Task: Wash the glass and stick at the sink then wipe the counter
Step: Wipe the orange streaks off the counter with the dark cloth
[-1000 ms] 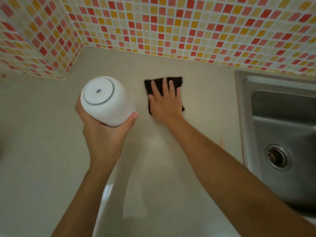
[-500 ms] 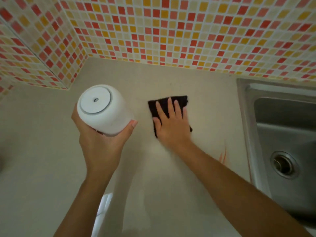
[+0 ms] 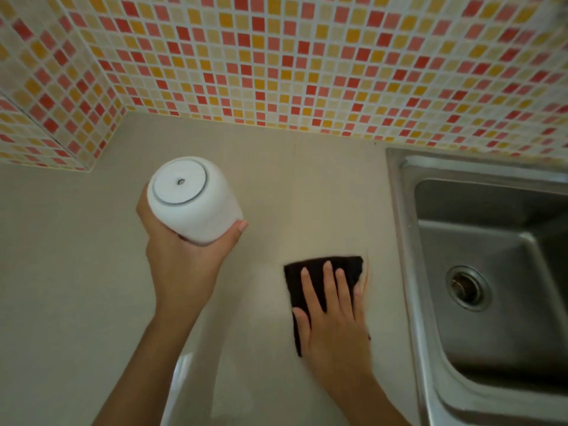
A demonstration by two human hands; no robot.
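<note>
From the head view, our right hand has dragged the dark cloth nearer along the tabletop, toward the sink, fingers flat: wiping continues. Our left hand still grasps the raised white container.

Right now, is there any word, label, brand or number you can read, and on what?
None can be read. The white container in the left hand shows only a plain ring and a small hole. The dark cloth, counter, tiles and sink carry no text.
</note>
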